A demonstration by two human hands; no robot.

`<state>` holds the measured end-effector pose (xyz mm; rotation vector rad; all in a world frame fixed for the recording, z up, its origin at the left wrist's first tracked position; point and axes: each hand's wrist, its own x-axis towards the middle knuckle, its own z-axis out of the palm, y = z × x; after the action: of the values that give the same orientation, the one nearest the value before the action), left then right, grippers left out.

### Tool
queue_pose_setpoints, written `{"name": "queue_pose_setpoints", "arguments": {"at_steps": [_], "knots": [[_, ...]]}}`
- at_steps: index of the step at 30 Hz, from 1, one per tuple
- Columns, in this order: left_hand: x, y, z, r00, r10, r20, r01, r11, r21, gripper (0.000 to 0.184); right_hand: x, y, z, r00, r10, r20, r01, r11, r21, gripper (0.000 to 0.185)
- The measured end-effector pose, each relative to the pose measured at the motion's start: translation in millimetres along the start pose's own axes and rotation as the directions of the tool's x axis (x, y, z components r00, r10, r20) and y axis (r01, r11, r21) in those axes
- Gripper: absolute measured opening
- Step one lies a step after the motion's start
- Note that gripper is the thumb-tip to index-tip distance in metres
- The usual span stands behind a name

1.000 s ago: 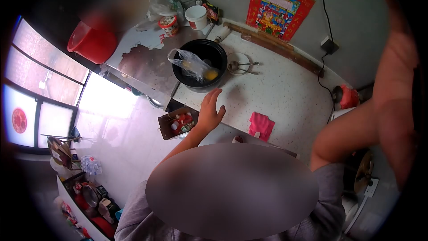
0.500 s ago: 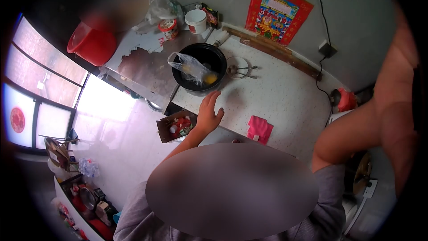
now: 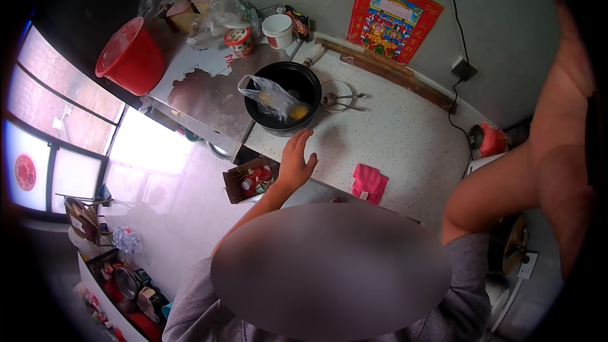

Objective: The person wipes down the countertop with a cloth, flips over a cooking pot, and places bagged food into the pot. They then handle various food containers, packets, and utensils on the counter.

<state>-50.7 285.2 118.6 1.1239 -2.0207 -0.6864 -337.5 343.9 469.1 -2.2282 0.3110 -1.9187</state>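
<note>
My left hand [image 3: 297, 162] hovers at the counter's front edge, just in front of a black pot [image 3: 312, 82]. Its fingers are stretched out, the thumb stands apart, and it holds nothing. Inside the pot lies a clear plastic bag [image 3: 269, 100] with something yellow in it; one end hangs over the left rim. Beside the pot is a white bowl [image 3: 332, 87] with spoons [image 3: 345, 97] across it. To the right of my left hand lies a pink cloth [image 3: 369, 182]. My right hand [image 3: 563, 133] is raised close to the camera at the right edge, its fingers cut off from view.
A red bucket [image 3: 136, 57], plastic bags [image 3: 221, 16], a lidded tub [image 3: 238, 41] and a white tub [image 3: 277, 30] stand at the back left. A box of rubbish [image 3: 235, 183] sits below the counter [image 3: 405, 133]. A wooden board [image 3: 386, 73] lies along the wall.
My left hand and the pot stay in place. The view has shifted very slightly. My right hand remains raised at the edge.
</note>
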Motion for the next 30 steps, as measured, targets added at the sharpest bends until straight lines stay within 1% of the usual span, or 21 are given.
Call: {"name": "queue_pose_setpoints", "arguments": {"at_steps": [17, 30], "knots": [[-0.4, -0.3, 0.1, 1.000, -0.021, 0.002, 0.021, 1.000, 0.002, 0.057, -1.4, -0.3, 0.5, 1.000, 0.009, 0.005, -0.009, 1.000, 0.007, 0.055], [0.4, -0.3, 0.2, 1.000, -0.004, -0.013, 0.004, 1.000, 0.002, 0.057, -2.4, 1.3, 2.9, 1.000, 0.017, 0.007, -0.017, 1.000, 0.015, 0.057]]}}
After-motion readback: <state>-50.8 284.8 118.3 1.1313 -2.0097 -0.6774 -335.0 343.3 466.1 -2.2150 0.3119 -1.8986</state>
